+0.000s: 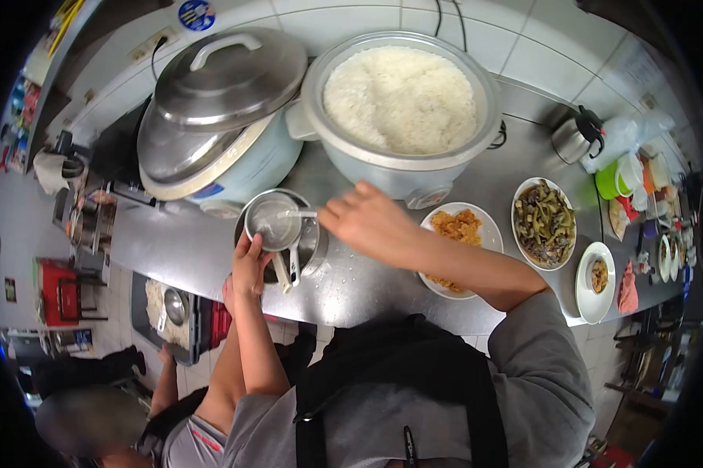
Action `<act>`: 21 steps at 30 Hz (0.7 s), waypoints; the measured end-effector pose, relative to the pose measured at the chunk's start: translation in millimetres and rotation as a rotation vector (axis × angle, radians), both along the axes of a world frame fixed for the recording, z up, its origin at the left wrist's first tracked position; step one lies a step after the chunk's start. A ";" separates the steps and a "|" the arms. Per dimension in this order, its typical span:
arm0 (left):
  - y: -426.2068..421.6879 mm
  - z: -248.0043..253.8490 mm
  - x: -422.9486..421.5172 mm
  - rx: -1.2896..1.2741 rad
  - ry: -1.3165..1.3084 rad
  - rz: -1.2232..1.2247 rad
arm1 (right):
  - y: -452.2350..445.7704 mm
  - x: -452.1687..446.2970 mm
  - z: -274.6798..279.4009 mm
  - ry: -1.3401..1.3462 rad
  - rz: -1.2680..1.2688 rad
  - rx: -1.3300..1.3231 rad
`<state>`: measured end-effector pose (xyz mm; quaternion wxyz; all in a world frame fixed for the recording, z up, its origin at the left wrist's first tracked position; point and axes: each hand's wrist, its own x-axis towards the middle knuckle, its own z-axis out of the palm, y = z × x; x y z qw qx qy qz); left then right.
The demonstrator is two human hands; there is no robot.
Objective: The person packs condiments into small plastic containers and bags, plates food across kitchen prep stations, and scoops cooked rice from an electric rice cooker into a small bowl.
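Note:
My left hand (250, 264) grips a small round metal bowl (274, 231) by its near rim, tilted over a metal pot (318, 243). My right hand (359, 212) is closed around the end of a light-coloured handle (303, 213) that reaches into the bowl; the tool's head is blurred and I cannot tell its kind. Inside the pot, below the bowl, white-handled utensils (294, 264) lean against the side. Beyond my right hand stands an open rice cooker (482, 117) full of white cooked rice (398, 93).
Left of it, a second cooker (266, 160) carries a tilted metal lid (230, 78). Plates of fried food (457, 226) and dark green vegetables (544, 222) stand right. A co-worker (184, 437) is close at left, beside a rice tray (163, 312). A metal jug (574, 139) stands behind.

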<state>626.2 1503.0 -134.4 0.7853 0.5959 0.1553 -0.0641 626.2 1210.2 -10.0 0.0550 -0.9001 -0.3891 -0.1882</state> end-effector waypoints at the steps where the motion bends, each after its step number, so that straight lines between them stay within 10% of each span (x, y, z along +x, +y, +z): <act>1: -2.2 0.5 -1.5 -0.002 -0.009 -0.021 | -1.0 0.2 -4.4 0.021 0.012 -0.073; 7: -14.2 0.7 -18.3 0.400 -0.217 0.149 | -74.4 86.0 60.0 -0.269 -0.270 0.024; 10: -26.9 15.0 -22.4 1.081 -0.425 0.237 | -119.1 165.7 68.4 -0.322 -0.355 -0.008; 16: -42.7 33.7 -18.4 1.198 -0.497 0.407 | -105.3 241.6 51.5 -0.243 -0.315 -0.190; 21: -33.0 30.3 -17.0 0.350 -0.295 0.497 | -101.9 249.9 47.5 -0.048 -0.054 -0.243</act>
